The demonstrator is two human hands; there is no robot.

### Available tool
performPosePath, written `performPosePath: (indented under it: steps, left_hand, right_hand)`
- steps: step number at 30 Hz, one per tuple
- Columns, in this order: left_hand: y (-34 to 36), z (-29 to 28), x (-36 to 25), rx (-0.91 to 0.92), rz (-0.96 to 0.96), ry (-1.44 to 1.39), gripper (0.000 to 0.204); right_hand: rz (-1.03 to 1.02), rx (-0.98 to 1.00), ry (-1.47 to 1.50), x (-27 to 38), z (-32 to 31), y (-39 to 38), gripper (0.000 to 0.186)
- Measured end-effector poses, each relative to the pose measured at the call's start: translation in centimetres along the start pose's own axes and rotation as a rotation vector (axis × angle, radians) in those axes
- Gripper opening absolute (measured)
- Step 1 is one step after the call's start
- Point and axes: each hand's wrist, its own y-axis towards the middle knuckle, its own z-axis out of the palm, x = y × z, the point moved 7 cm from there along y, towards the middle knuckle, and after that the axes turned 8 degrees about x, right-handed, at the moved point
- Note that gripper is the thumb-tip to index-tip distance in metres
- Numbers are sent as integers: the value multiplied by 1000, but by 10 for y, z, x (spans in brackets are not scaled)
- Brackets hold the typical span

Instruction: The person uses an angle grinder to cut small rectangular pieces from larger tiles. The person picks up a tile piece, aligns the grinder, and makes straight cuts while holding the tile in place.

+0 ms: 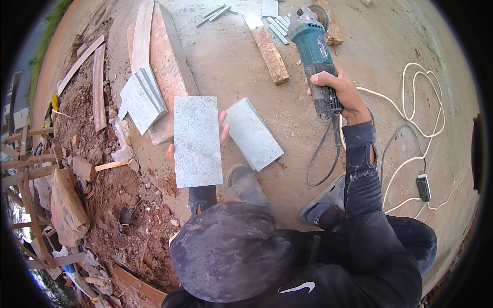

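Right hand (341,92) out ahead, forearm rising from lower right, fingers wrapped around dark rear grip of angle grinder (311,47). Left hand (225,133) mostly hidden under grey tile (197,141), thumb at left edge, fingertips at right edge, holding it. Tile rectangular, speckled, long side pointing away from body, left of grinder, well apart from its disc. Grinder teal and black, dusty, disc end pointing away.

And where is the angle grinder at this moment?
In the head view, the angle grinder is at upper right of centre, in the right hand, with pale strips just left of it.
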Motion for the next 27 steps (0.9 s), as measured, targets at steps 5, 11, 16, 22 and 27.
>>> performPosePath:
  steps: [5,11,16,22,27]
  left_hand:
    - [37,-10,-10,186,56,-91,105]
    - [54,8,0,143,9,-24,97]
    - [53,21,3,314,-34,-239,99]
    - [49,19,10,305,-90,-301,108]
    - [40,32,10,254,-133,-235,102]
  right_hand:
    - [-3,16,29,3,6,2,44]
    - [-12,-2,6,8,2,-6,43]
    - [23,1,11,5,3,-8,42]
    - [27,17,-31,8,3,-12,41]
    - [1,25,-33,10,6,-9,41]
